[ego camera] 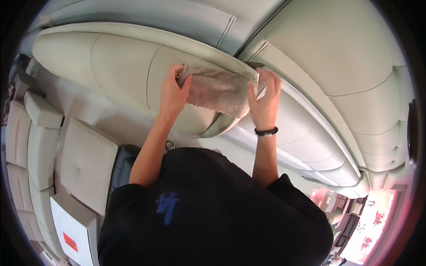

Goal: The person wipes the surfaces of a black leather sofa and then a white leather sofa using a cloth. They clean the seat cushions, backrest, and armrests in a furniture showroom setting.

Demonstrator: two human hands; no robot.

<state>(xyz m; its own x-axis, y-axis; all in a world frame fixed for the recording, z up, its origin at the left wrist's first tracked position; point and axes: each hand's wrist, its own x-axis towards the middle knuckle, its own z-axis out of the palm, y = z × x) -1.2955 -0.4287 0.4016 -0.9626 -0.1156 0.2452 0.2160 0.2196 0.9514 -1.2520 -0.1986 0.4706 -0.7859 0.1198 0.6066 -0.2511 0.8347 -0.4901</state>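
A grey-brown terry cloth (216, 89) lies spread over the top of a cream, leather-like upholstered panel (126, 63), near its right end. My left hand (174, 91) pinches the cloth's left end between thumb and fingers. At the opposite end is my right hand (266, 93), slightly blurred, its thumb and fingers apart. Its thumb is against the cloth's right edge, and the panel's pale corner shows in the gap. A dark bracelet (266, 131) circles my right wrist.
Another pale upholstered section (306, 139) continues to the right, below a tufted cream backrest (359, 83). Pale sofas (41, 149), a square ottoman (88, 163) and a white box-like piece with a red label (71, 226) stand at left. A lit sign bearing writing (369, 229) shows at lower right.
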